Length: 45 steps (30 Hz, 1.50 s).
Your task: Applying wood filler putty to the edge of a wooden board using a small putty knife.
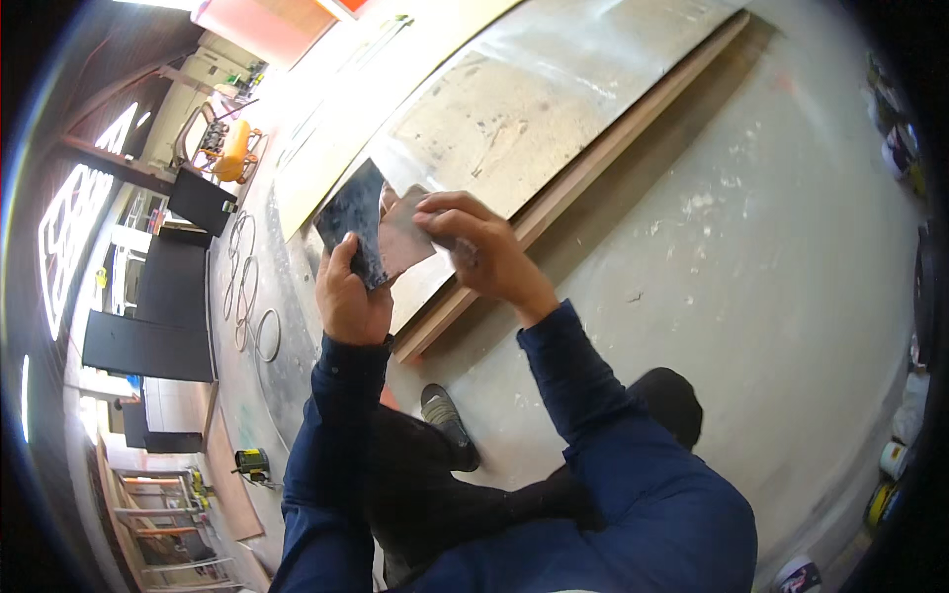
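My left hand (356, 301) grips a sheet of what looks like sandpaper (353, 219), its thumb pressed on the dark, smudged face. The pinkish-brown part of the sandpaper (403, 237) lies against the dark part, with an uneven edge between them. Whether the two parts are still joined I cannot tell. My right hand (484, 247) pinches the brown part at its upper right, fingers curled over it. Both hands are held above the near end of a flat, stained board (474, 128).
A wooden beam (593, 158) runs under the board's right edge. A yellowish sheet (395, 89) lies left of the board. Farther left are a coiled hose (240, 277), black panels (173, 277) and an orange air compressor (234, 151). A green-black tool (252, 463) stands at lower left.
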Available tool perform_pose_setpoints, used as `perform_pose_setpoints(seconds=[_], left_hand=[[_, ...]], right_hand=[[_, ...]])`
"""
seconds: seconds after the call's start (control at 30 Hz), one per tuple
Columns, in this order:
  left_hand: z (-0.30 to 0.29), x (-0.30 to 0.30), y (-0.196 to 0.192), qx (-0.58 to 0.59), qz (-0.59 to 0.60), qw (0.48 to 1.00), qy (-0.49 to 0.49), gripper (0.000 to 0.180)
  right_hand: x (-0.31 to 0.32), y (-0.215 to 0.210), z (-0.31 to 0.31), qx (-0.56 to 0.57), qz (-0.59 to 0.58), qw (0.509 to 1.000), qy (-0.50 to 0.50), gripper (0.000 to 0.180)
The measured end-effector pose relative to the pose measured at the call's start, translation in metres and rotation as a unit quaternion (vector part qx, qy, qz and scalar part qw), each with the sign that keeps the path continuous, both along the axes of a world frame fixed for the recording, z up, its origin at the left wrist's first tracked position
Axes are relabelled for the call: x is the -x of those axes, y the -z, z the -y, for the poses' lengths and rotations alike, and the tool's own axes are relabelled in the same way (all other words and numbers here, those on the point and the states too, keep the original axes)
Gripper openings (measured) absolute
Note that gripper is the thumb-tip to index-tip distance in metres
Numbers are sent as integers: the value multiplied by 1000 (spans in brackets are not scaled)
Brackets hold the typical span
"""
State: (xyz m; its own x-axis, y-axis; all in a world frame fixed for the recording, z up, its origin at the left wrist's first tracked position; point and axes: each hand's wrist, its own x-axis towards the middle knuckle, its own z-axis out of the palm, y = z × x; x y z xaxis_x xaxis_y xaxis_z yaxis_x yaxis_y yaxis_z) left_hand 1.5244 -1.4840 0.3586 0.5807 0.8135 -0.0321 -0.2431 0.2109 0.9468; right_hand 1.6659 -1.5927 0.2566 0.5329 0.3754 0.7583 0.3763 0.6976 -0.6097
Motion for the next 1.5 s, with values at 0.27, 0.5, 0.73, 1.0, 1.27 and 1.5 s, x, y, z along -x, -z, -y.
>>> perform_pose_setpoints(seconds=[0.27, 0.5, 0.73, 1.0, 1.27, 1.5], left_hand=[[14, -37, -12, -308, -17, 951, -5, 30], [15, -74, 26, -393, -37, 915, 83, 27], [-15, -108, 40, -469, -32, 878, 91, 18], [-94, -142, 51, -216, 143, 962, 84, 24], [-86, -181, 122, 199, 91, 947, 235, 28], [-48, -206, 150, 316, 32, 919, 232, 34]], right_hand=[[-63, -32, 66, 141, 127, 957, 221, 52], [-76, -42, 66, 272, 183, 912, 247, 48], [-50, -25, 48, 299, 267, 878, 260, 47], [-84, -19, 18, 408, 133, 892, 142, 48], [-114, -7, 3, 247, 83, 934, 243, 57], [-148, 62, 27, 266, 180, 917, 237, 56]])
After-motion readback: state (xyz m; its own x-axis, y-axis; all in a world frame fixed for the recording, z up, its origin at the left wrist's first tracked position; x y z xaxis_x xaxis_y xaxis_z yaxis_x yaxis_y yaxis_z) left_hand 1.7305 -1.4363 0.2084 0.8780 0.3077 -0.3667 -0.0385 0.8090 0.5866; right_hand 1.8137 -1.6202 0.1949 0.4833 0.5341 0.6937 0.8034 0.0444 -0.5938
